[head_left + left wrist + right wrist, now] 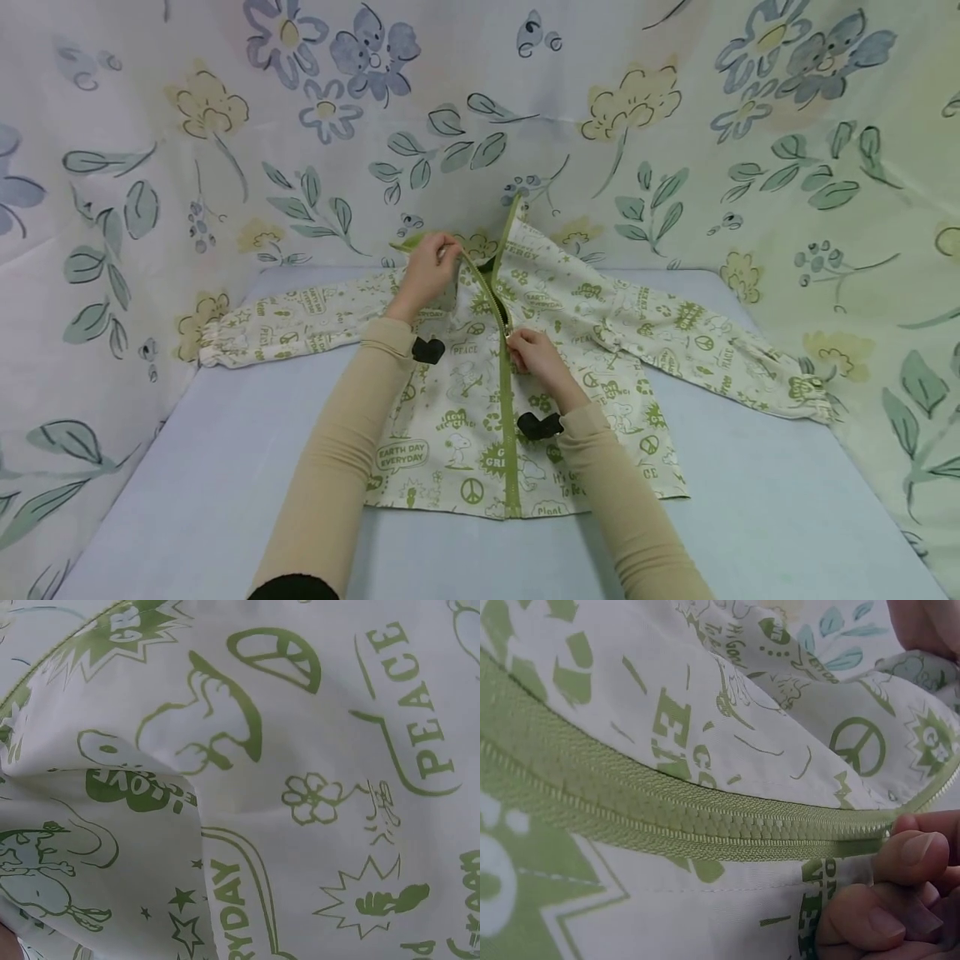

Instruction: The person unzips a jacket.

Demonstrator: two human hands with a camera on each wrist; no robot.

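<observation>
A white zip jacket (450, 417) with green print lies front up, both sleeves spread sideways. Its green zipper (507, 433) is joined from the hem to mid-chest and parted above that. My right hand (542, 360) pinches the zip slider; in the right wrist view its fingertips (911, 847) are at the end of the meshed teeth. With my left hand (426, 275) I pinch the upper edge of the parted zip near the collar. The right-hand collar flap (517, 221) stands up by itself. Mostly printed jacket fabric (247, 795) fills the left wrist view.
A pale table (247, 467) bears the jacket. Floral cloth (480, 108) hangs behind and at both sides. The left sleeve in view (300, 321) and the right one (720, 358) reach toward the table's sides. Black straps (428, 351) sit at both wrists.
</observation>
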